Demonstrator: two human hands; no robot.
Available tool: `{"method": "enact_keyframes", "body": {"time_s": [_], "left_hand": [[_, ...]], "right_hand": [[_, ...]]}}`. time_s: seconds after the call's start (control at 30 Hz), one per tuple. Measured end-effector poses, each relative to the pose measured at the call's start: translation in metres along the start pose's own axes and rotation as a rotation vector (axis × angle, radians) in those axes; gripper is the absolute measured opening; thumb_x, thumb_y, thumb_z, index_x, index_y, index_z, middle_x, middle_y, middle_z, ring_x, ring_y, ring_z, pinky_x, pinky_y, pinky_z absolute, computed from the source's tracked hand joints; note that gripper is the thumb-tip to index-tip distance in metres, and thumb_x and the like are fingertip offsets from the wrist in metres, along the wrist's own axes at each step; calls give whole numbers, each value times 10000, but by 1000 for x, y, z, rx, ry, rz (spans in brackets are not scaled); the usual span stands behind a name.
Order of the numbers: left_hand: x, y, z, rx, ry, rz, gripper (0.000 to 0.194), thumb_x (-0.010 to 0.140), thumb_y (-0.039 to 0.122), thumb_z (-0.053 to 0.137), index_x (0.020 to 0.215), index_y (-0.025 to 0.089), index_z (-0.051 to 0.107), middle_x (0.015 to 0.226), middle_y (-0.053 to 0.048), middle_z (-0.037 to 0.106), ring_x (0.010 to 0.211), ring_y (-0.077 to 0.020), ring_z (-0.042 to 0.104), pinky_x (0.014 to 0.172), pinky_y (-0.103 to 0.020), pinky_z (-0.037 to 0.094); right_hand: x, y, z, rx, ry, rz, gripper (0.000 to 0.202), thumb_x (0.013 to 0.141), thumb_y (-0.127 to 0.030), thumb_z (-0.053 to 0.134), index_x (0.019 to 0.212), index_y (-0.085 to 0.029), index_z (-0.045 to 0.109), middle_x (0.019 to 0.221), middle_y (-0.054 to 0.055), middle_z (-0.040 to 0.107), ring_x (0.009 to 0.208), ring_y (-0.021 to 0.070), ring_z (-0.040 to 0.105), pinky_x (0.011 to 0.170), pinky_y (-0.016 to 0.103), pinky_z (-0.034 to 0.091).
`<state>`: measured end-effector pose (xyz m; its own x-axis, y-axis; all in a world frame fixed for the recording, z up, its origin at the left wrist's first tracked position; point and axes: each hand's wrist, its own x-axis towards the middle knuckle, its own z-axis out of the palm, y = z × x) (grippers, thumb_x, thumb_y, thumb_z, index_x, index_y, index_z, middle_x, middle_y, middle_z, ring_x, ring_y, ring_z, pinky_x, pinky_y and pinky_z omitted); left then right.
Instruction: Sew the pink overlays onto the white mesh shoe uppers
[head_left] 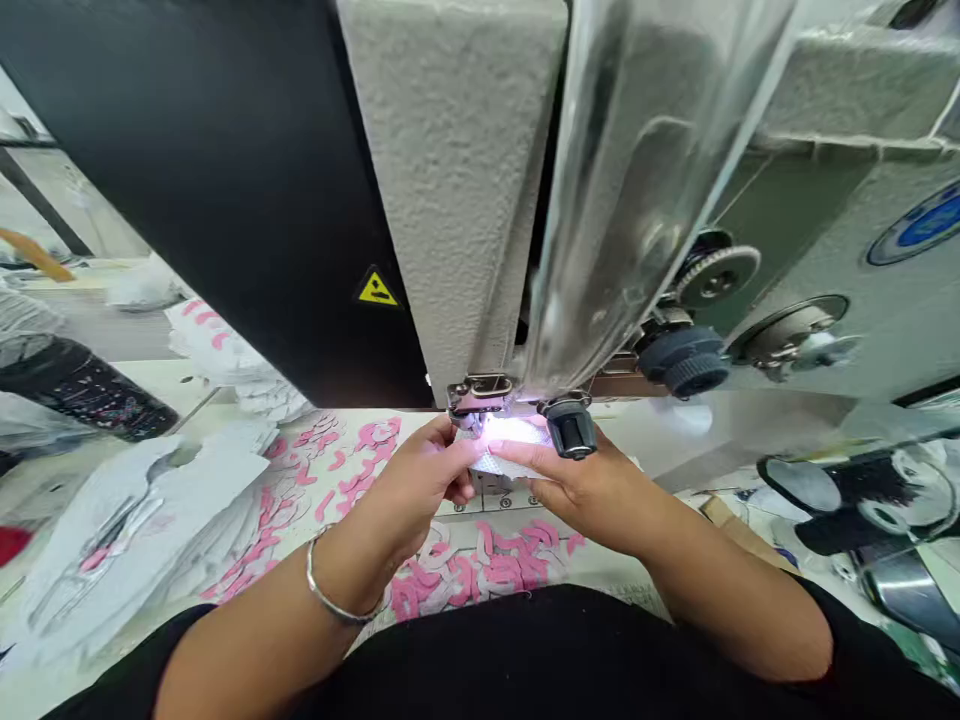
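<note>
A small white fabric piece [491,464] lies under the lit needle area of a sewing machine [457,150]. My left hand [424,470], with a silver bangle at the wrist, pinches the piece's left edge between thumb and fingers. From the right, my right hand [589,485] grips the piece, its forefinger stretched over the top and its thumb lower down at the near edge. Both sets of fingertips are close to the presser foot [477,420]. Glare from the lamp and the machine head hide the needle and part of the fabric.
Pink-and-white curved cut pieces [499,570] lie scattered at the front and left. Stacked white fabric pieces [142,530] sit at far left, near a dark patterned cylinder [82,385]. Black thread spools [847,505] stand at right. Round dials [686,360] jut from the machine.
</note>
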<state>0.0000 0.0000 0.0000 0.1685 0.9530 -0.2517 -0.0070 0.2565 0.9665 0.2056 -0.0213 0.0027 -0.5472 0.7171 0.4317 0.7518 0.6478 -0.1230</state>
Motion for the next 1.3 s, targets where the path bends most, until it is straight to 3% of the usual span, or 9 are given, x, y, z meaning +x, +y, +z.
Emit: {"method": "enact_keyframes", "body": {"time_s": [0.23, 0.33, 0.47, 0.93, 1.17, 1.3], "left_hand": [[9, 2, -14, -70, -76, -13, 111, 769, 232, 672, 700, 178, 603, 523, 43, 528, 460, -79, 500, 469, -196, 397], [23, 0, -24, -77, -145, 3, 175, 715, 225, 731, 604, 154, 616, 510, 13, 546, 463, -82, 496, 475, -205, 405], [35, -3, -30, -106, -153, 5, 225, 666, 251, 784, 553, 148, 620, 504, -4, 549, 462, -97, 501, 466, -223, 406], [41, -4, -22, -166, -122, 106, 258, 683, 316, 766, 560, 156, 606, 468, 9, 508, 432, -89, 440, 403, -215, 312], [37, -6, -22, -164, -108, 102, 315, 681, 378, 793, 562, 155, 605, 464, 12, 511, 434, -83, 443, 421, -213, 316], [36, -8, -23, -190, -122, 110, 388, 674, 432, 797, 518, 155, 575, 451, 4, 517, 430, -86, 456, 428, -216, 318]], "right_hand": [[-6, -21, 11, -40, 46, 86, 399, 918, -316, 555, 1310, -271, 609, 1213, 146, 556, 1204, 336, 486, 954, 495, 491], [-9, -25, 22, -36, 103, 106, 418, 930, -349, 529, 1326, -229, 589, 1287, 180, 517, 1240, 356, 462, 950, 511, 492], [-10, -26, 28, -26, 99, 123, 445, 920, -366, 546, 1338, -215, 566, 1323, 185, 491, 1259, 362, 450, 965, 527, 482], [-5, -21, 32, -98, 101, 168, 382, 907, -333, 567, 1270, -221, 612, 1268, 173, 508, 1254, 369, 451, 888, 480, 520], [-1, -19, 24, -70, 126, 109, 385, 880, -215, 548, 1259, -237, 614, 1085, 108, 585, 1006, 271, 541, 860, 420, 509], [-5, -16, 24, -65, 80, 150, 431, 882, -198, 521, 1300, -277, 588, 1117, 98, 595, 1042, 269, 537, 891, 415, 500]]}}
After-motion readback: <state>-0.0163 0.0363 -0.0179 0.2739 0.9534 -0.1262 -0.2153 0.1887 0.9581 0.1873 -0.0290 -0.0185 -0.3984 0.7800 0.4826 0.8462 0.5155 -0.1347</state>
